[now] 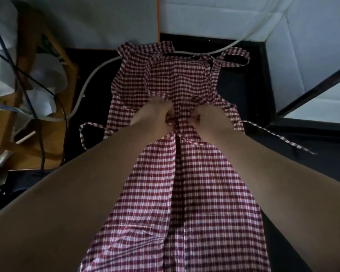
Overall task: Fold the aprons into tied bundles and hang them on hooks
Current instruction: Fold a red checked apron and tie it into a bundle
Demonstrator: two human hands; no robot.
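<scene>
Apron (pixel 194 173), red-and-white gingham: lay lengthwise on a dark table (pixel 243 85), bib end farthest, both long sides folded inward to meet along the centre. Neck straps (pixel 236 55) lay at the far end. Left waist tie (pixel 90 125) lay looped; right waist tie (pixel 279 137) trailed outward.

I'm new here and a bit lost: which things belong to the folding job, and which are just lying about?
In the job: checked apron, on the dark table; left hand and right hand, both pinching its middle.
Lying about: white cable, black cords, wooden frame.
</scene>
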